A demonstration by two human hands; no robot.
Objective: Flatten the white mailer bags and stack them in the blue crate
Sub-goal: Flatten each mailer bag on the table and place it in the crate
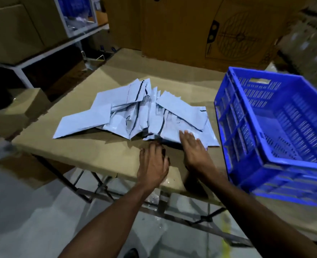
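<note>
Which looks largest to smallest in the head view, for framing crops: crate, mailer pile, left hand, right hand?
1. Crate, though it sits nearest the right edge, where the wide lens stretches things.
2. Mailer pile.
3. Left hand and right hand: alike, no ranking.

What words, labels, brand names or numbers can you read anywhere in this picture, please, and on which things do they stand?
None can be read.
Large cardboard box behind the table: a printed round line drawing and dark marks, no legible text.
White mailer bags: dark strips only, no print readable.
Blue crate: no label visible.
Boxes on the shelving at far left: too dim and blurred to tell.
</note>
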